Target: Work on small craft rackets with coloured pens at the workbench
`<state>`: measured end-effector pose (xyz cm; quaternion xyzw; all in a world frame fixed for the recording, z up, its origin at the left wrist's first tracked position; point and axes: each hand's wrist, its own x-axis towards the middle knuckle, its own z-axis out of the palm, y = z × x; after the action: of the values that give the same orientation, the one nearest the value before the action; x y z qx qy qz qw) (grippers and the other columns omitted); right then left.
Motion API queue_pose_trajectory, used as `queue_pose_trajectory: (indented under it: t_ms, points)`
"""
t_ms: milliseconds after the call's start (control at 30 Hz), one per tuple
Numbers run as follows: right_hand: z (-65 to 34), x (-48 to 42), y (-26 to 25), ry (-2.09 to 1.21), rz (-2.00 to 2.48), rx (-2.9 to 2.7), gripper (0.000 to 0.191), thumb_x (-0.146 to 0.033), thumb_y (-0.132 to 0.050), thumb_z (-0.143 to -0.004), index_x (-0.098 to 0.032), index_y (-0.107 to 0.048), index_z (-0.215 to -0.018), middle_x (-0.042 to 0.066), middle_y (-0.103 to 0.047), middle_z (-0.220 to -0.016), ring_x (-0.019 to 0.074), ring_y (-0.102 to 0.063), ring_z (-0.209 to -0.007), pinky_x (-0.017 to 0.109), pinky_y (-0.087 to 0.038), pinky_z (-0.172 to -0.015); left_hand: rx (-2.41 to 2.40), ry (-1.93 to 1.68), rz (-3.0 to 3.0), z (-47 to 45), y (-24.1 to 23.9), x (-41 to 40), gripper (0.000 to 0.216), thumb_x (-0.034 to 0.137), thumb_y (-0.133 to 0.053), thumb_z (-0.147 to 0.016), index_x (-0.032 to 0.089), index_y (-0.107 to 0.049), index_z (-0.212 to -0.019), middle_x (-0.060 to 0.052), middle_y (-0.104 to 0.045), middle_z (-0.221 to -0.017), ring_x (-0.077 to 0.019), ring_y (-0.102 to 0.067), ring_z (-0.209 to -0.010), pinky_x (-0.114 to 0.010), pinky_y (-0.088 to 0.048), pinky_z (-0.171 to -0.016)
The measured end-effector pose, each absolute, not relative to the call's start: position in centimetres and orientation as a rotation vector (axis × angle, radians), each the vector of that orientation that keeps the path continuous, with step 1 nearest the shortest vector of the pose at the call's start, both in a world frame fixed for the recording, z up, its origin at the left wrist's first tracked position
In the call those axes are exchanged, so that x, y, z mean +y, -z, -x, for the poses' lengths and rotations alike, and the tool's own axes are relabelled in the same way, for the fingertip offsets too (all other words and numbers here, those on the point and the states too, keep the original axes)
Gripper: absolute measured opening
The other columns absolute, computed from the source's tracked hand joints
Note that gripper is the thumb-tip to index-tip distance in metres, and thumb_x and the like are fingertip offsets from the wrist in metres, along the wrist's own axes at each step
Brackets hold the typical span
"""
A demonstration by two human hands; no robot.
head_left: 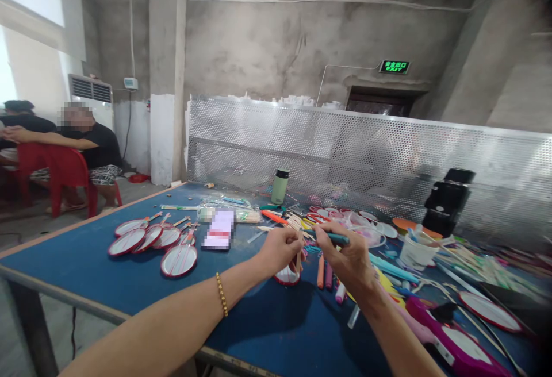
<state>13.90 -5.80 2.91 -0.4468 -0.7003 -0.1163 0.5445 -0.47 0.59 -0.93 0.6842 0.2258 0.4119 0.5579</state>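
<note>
My left hand (279, 249) is closed around the wooden handle of a small red-rimmed white fan (288, 275), which hangs head-down just above the blue table (107, 276). My right hand (347, 250) is closed on a teal pen-like tool (334, 238), whose tip points left toward the fan's handle. The two hands nearly touch over the table's middle. A gold bead bracelet (221, 294) sits on my left wrist.
Several finished red-rimmed fans (152, 242) lie at the left. A green bottle (280, 186) stands at the back. Markers (324, 273), sticks, a white cup (417, 251) and a pink gun-shaped tool (444, 337) crowd the right. A perforated metal screen (366, 153) backs the table. People sit far left.
</note>
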Motion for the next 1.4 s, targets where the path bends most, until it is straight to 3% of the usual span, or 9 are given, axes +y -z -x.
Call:
queue_pose_trajectory:
  t_ms: [1400]
  points:
    - [-13.87,-5.95,-2.66,0.24,1.061,-1.694,0.026,-0.035,-0.055,-0.091,-0.02,-0.066,-0.073,0.001,-0.062,-0.062,0.0132,-0.057,-0.055,0.025,-0.044,-0.054,0.533,-0.982,-1.611,0.57,0.75,0.34,0.012,0.024,-0.053,-0.079,0.017,-0.053,-0.068,0.001,-0.063,-0.056,-0.0118,-0.059,-0.04,-0.021,-0.046,-0.039]
